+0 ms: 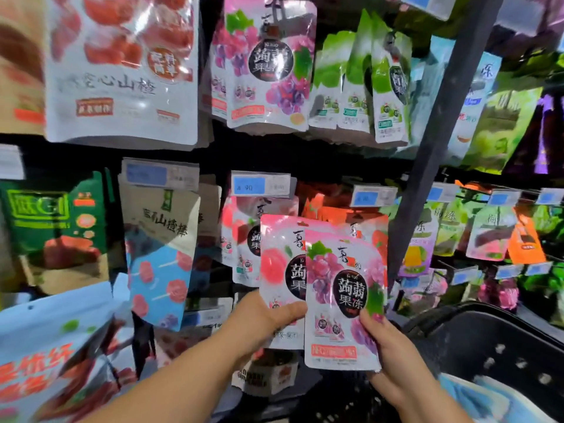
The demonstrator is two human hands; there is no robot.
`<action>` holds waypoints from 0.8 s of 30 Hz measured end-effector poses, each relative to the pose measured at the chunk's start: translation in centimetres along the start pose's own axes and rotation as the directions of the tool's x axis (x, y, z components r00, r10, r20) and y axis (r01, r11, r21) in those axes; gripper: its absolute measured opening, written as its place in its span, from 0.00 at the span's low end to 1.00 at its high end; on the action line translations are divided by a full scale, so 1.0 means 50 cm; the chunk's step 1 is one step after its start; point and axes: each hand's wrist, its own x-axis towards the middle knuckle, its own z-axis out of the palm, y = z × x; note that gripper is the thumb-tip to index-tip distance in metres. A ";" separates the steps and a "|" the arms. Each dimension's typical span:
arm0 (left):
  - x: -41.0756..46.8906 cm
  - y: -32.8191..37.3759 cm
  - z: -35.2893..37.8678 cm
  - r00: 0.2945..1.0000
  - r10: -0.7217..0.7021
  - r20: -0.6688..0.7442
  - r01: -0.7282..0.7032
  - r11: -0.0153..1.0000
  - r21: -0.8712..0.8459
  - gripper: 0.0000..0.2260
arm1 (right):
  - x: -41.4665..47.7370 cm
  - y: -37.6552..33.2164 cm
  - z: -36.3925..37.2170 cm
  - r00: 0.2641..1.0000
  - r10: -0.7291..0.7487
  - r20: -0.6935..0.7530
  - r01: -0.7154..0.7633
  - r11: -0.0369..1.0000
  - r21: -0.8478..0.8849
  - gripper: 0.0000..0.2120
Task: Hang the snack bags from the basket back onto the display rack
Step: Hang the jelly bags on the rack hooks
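Up close, left hand (265, 319) and right hand (393, 358) have one jelly pouch each, fanned out to sort flavours.

The peach bag (280, 264) is pinched near its bottom by the left thumb and fingers. The grape bag (341, 300) overlaps it in front, gripped low on its right edge by the right hand. My guess is they're held low so the hang holes stay free. The hanging peach bags (244, 239) are right behind, under a blue price tag (259, 184), and the grape row (268, 65) is a tier up. The black basket (494, 346) sits lower right by the rack's grey upright (442, 132). Dim aisle, shiny packs everywhere.
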 end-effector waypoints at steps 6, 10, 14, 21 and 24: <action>0.014 -0.001 -0.055 0.999 -0.001 -0.044 0.000 1.000 -0.027 0.11 | 0.027 0.025 0.036 1.000 0.005 0.006 -0.006 0.992 0.122 0.36; 0.030 -0.015 -0.071 0.994 -0.058 -0.088 0.049 0.993 -0.104 0.04 | 0.047 0.032 0.034 0.999 -0.036 -0.027 0.039 0.993 0.115 0.46; 0.050 -0.021 -0.082 0.991 -0.074 -0.113 0.067 0.996 -0.066 0.12 | 0.049 0.020 0.050 0.998 -0.053 -0.046 0.057 0.994 0.090 0.44; 0.079 -0.015 -0.086 0.986 -0.054 -0.161 0.026 0.985 -0.170 0.04 | 0.077 0.015 0.041 0.999 -0.023 0.040 0.022 1.000 0.017 0.22; 0.096 -0.017 -0.090 0.980 -0.054 -0.191 0.018 0.982 -0.186 0.04 | 0.083 0.014 0.047 0.998 -0.054 0.042 0.054 0.999 0.004 0.40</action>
